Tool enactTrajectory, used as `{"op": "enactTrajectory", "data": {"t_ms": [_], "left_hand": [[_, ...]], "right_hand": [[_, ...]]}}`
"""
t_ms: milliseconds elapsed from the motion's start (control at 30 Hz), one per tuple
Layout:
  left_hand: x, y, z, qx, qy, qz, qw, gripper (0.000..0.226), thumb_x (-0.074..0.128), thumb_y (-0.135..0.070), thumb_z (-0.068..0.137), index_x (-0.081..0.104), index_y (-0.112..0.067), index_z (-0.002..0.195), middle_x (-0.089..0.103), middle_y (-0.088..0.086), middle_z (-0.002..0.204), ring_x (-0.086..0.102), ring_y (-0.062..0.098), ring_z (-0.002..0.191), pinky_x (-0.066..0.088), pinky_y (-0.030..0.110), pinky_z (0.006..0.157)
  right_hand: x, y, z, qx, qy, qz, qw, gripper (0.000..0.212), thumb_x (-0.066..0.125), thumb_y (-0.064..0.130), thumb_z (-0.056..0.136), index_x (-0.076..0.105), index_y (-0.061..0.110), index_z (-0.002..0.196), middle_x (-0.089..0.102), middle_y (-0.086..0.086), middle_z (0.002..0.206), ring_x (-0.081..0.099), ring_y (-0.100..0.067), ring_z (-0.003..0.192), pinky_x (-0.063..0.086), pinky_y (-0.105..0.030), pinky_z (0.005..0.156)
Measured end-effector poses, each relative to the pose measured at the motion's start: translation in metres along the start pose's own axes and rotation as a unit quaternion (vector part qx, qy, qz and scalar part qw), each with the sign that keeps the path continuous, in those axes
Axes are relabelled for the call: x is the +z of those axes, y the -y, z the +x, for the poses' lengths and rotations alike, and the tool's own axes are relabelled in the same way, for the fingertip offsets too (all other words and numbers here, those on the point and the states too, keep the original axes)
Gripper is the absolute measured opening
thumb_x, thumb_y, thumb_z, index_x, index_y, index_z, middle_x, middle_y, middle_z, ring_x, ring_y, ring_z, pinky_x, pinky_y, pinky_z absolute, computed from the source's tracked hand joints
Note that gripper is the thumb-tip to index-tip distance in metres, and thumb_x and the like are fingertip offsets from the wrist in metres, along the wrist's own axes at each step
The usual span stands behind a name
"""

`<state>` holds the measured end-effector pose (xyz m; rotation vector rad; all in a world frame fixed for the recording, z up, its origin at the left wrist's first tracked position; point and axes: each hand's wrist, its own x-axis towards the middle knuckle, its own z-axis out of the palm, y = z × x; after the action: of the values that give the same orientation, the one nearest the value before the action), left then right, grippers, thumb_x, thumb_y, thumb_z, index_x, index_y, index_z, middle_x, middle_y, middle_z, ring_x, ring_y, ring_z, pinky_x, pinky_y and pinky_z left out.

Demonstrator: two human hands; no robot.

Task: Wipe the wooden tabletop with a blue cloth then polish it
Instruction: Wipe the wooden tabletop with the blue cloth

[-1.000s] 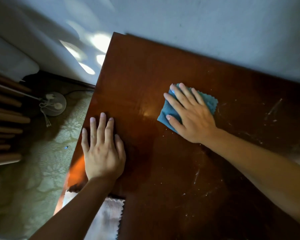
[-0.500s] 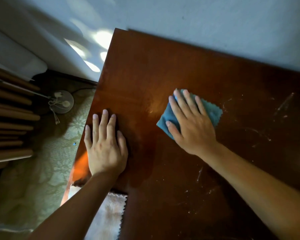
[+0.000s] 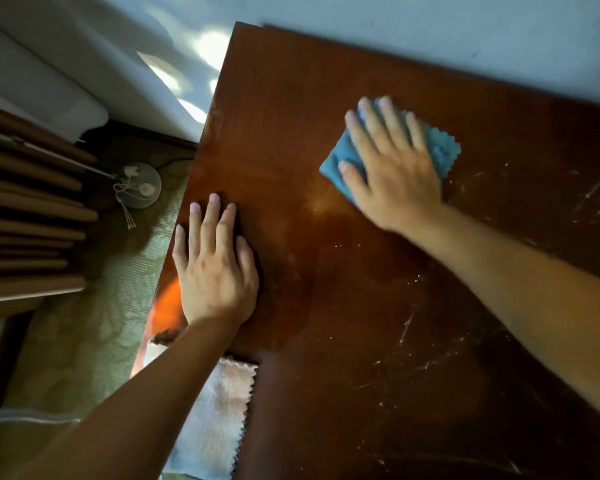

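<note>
Hands: my right hand (image 3: 394, 168) presses the blue cloth (image 3: 439, 152) flat; left hand (image 3: 215, 268) lies spread on the wooden tabletop (image 3: 343, 306).
Left: I judge wiping unfinished, white specks (image 3: 409, 327) near; polishing not begun.

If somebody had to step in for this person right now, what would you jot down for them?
Left hand: flat, fingers straight, resting on the wooden tabletop near its left edge.
Right hand: fingers spread, pressing the blue cloth onto the far part of the top.
A pale cloth lies at the near left edge, unused.
Done: the left part looks free of marks.
Left: white specks and streaks cover the near and right areas; then polishing.
</note>
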<state>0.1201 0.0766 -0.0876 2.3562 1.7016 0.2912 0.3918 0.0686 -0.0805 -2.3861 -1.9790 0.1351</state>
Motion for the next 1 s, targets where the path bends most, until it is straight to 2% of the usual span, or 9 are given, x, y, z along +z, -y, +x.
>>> {"op": "enactTrajectory", "data": {"t_ms": [167,300,467,600,667,767,867,933,1000], "left_hand": [[0.000,-0.001,0.000,-0.007,-0.008,-0.008,1.000,0.051,0.036,-0.029,0.101,0.043,-0.014,0.150,0.031,0.005,0.163,0.016,0.024,0.154,0.008,0.043,0.125],[0.002,0.000,0.000,0.000,-0.014,-0.008,1.000,0.049,0.035,-0.027,0.103,0.043,-0.015,0.150,0.032,0.005,0.163,0.017,0.024,0.154,0.008,0.043,0.125],[0.001,0.000,-0.001,-0.002,-0.008,-0.012,1.000,0.049,0.034,-0.027,0.103,0.041,-0.016,0.151,0.030,0.004,0.164,0.015,0.024,0.155,0.006,0.042,0.125],[0.005,0.004,0.001,0.006,-0.014,-0.008,1.000,0.048,0.032,-0.029,0.105,0.039,-0.018,0.151,0.029,0.004,0.164,0.015,0.024,0.154,0.006,0.043,0.125],[0.006,0.004,0.000,0.005,-0.014,-0.007,1.000,0.048,0.033,-0.028,0.105,0.039,-0.017,0.151,0.030,0.005,0.164,0.016,0.025,0.154,0.007,0.045,0.125],[0.002,0.002,-0.002,0.016,-0.005,0.009,1.000,0.047,0.033,-0.026,0.106,0.042,-0.014,0.150,0.033,0.010,0.162,0.019,0.031,0.153,0.012,0.052,0.123],[-0.001,-0.005,-0.004,0.078,0.013,0.038,0.996,0.045,0.031,-0.028,0.107,0.044,-0.013,0.147,0.036,0.011,0.159,0.022,0.032,0.152,0.014,0.056,0.120],[-0.003,-0.012,-0.010,0.083,0.041,0.017,0.996,0.049,0.027,-0.034,0.107,0.041,-0.017,0.150,0.031,0.009,0.162,0.017,0.029,0.154,0.011,0.053,0.121],[0.000,-0.016,-0.021,0.080,0.066,0.013,0.995,0.053,0.023,-0.038,0.106,0.035,-0.021,0.155,0.022,0.005,0.166,0.007,0.026,0.156,0.004,0.050,0.123]], "right_hand": [[0.019,0.073,-0.101,-0.067,0.021,0.036,0.997,0.066,0.029,0.051,0.106,0.023,0.017,0.163,0.016,-0.007,0.171,0.008,-0.027,0.159,0.012,-0.054,0.127],[0.018,0.051,-0.080,-0.122,0.025,0.029,0.992,0.066,0.031,0.053,0.105,0.023,0.022,0.162,0.019,-0.004,0.170,0.012,-0.025,0.159,0.011,-0.050,0.128],[0.004,0.009,-0.007,-0.032,0.012,0.004,0.999,0.067,0.023,0.054,0.104,0.023,0.022,0.163,0.020,-0.006,0.170,0.014,-0.027,0.158,0.009,-0.049,0.129],[0.007,0.027,-0.014,-0.007,0.004,0.000,1.000,0.068,0.022,0.053,0.104,0.022,0.018,0.163,0.019,-0.009,0.170,0.013,-0.031,0.158,0.009,-0.052,0.128],[0.014,0.049,-0.053,-0.036,-0.007,0.019,0.999,0.068,0.028,0.052,0.104,0.025,0.017,0.162,0.021,-0.009,0.170,0.014,-0.031,0.158,0.010,-0.053,0.127],[0.018,0.068,-0.118,-0.109,0.034,0.022,0.993,0.068,0.027,0.054,0.104,0.021,0.020,0.163,0.016,-0.007,0.171,0.009,-0.029,0.159,0.008,-0.052,0.128],[0.015,0.048,-0.128,-0.163,0.053,0.012,0.985,0.066,0.023,0.056,0.104,0.019,0.025,0.162,0.014,-0.004,0.171,0.007,-0.025,0.159,0.006,-0.049,0.129],[0.010,0.020,-0.110,-0.133,0.044,0.008,0.990,0.064,0.023,0.055,0.106,0.019,0.027,0.163,0.015,-0.002,0.171,0.008,-0.023,0.159,0.007,-0.047,0.129],[0.002,-0.018,-0.084,-0.045,0.023,0.008,0.999,0.063,0.027,0.053,0.106,0.023,0.027,0.163,0.019,-0.002,0.170,0.012,-0.024,0.159,0.010,-0.047,0.128]]}}
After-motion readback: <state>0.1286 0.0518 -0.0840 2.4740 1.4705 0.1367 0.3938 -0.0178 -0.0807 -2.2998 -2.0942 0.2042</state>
